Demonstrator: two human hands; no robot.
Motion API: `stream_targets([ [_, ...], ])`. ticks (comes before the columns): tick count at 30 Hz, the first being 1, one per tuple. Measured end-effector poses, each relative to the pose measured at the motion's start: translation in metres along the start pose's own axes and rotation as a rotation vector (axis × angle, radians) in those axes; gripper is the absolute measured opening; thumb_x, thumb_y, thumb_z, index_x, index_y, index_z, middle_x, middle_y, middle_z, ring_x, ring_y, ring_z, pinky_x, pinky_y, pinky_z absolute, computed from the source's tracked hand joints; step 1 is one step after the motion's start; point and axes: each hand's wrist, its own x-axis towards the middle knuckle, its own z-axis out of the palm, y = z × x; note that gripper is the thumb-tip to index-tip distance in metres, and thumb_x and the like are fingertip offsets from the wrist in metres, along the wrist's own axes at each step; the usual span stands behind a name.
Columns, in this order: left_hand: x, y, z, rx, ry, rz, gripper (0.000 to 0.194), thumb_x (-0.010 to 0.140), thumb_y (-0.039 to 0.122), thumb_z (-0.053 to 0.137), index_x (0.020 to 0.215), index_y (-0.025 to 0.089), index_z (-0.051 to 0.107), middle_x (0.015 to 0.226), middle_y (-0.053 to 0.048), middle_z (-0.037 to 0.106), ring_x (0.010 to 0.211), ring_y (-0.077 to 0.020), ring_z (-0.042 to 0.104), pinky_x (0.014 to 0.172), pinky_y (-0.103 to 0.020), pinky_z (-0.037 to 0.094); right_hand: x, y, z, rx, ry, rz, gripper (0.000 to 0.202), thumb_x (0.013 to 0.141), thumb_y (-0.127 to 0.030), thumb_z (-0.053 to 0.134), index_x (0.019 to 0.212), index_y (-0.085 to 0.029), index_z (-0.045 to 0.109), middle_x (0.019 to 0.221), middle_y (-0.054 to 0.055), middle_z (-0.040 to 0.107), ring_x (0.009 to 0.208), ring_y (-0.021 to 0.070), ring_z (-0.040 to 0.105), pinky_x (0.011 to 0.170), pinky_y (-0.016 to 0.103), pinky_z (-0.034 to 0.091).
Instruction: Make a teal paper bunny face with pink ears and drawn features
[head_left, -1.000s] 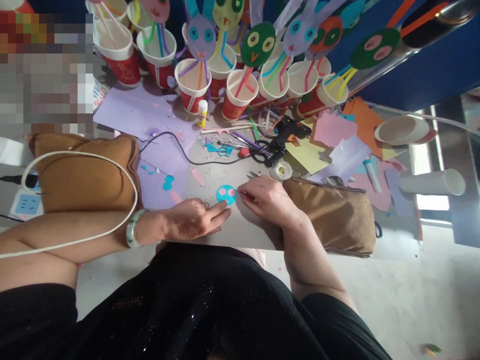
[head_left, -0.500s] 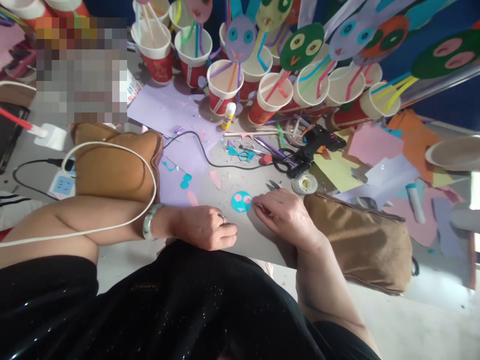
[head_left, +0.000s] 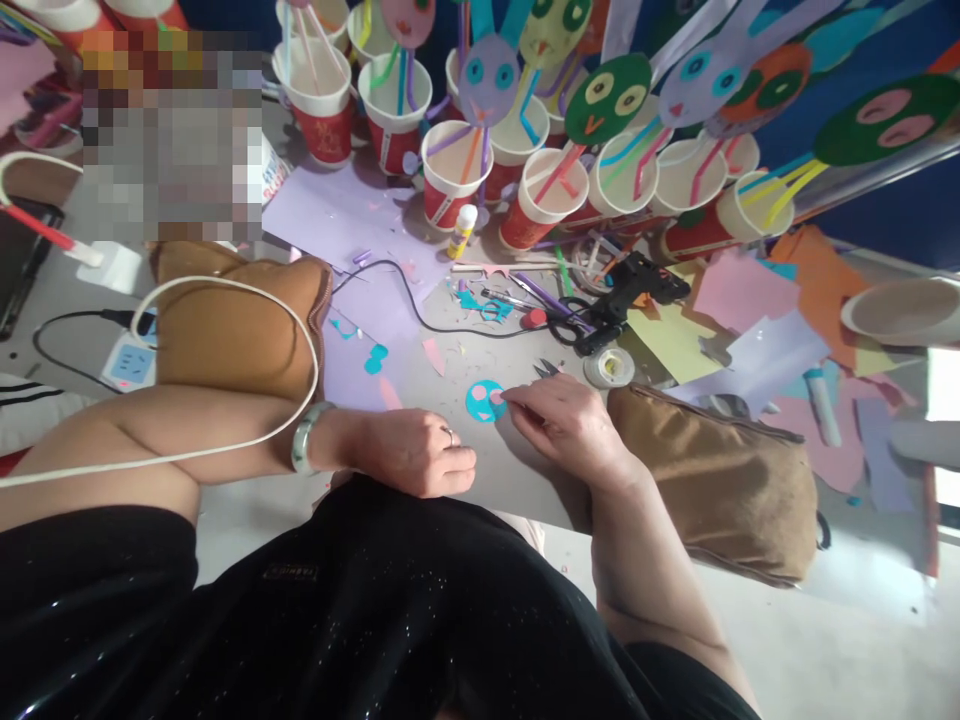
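A round blue paper face point(head_left: 481, 408) lies flat on the table in front of me, with two pink paper circles and a small pink triangle on it. My right hand point(head_left: 566, 425) is at its right side, with closed fingertips at the right pink circle point(head_left: 498, 397). Dark pointed blades point(head_left: 546, 368) stick out just beyond that hand; whether it touches them is hidden. My left hand point(head_left: 420, 455) rests at the table's near edge in a loose fist, apart from the face. Nothing shows in its fingers, and the palm side is hidden.
Red-and-white paper cups point(head_left: 541, 200) with straw-and-paper animal figures line the back. A glue stick point(head_left: 463, 234), black glue gun point(head_left: 630, 295), tape roll point(head_left: 608, 368) and paper scraps lie nearer. Brown pouches point(head_left: 712, 480) flank my hands, and a white cable point(head_left: 225, 455) crosses my left arm.
The view has shifted slightly. Both hands and the blue face otherwise keep the same places, with my right fingertips still at the pink circle.
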Motion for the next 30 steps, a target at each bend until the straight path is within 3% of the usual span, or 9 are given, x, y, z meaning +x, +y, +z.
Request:
stream_targets([
  [11,-0.002,0.002,0.002,-0.009,0.092,0.092,0.022,0.093,0.007,0.054,0.081,0.021,0.065,0.074,0.001,0.061,0.054,-0.012,0.05,0.05,-0.031,0.035,0.005,0.004,0.004,0.051,0.067,0.073,0.021,0.098,-0.025,0.056,0.095,-0.02,0.076,0.081,0.006,0.079,0.072,0.0193,0.07,0.075,0.034,0.05],
  [18,-0.003,0.003,0.003,0.015,0.086,0.115,0.021,0.091,0.005,0.056,0.08,0.021,0.064,0.075,0.0,0.06,0.055,-0.0124,0.049,0.05,-0.031,0.034,0.006,0.002,0.007,-0.001,0.159,0.217,0.023,0.097,-0.031,0.054,0.094,-0.022,0.075,0.066,0.003,0.067,0.066,0.019,0.06,0.072,0.036,0.048],
  [23,-0.003,0.004,0.006,0.014,0.096,0.132,0.022,0.092,0.007,0.054,0.079,0.021,0.064,0.072,0.0,0.06,0.053,-0.0129,0.05,0.05,-0.032,0.036,0.02,-0.023,0.002,-0.078,0.065,0.078,0.027,0.101,-0.033,0.054,0.087,-0.021,0.073,0.068,0.004,0.066,0.068,0.0182,0.058,0.075,0.036,0.043],
  [26,-0.003,0.003,0.006,0.005,0.067,0.141,0.025,0.091,0.004,0.052,0.077,0.021,0.062,0.071,0.0,0.06,0.055,-0.0134,0.053,0.051,-0.033,0.038,0.041,-0.033,0.003,-0.143,0.011,0.014,0.029,0.103,-0.035,0.052,0.093,-0.019,0.074,0.08,0.008,0.069,0.079,0.0213,0.061,0.077,0.036,0.04],
  [30,-0.002,0.002,0.004,-0.01,0.04,0.148,0.024,0.091,0.004,0.053,0.077,0.021,0.063,0.072,0.0,0.063,0.057,-0.0139,0.056,0.051,-0.034,0.038,0.083,-0.037,0.01,-0.143,-0.111,0.069,0.025,0.102,-0.032,0.055,0.103,-0.016,0.074,0.093,0.011,0.071,0.093,0.0255,0.062,0.083,0.037,0.039],
])
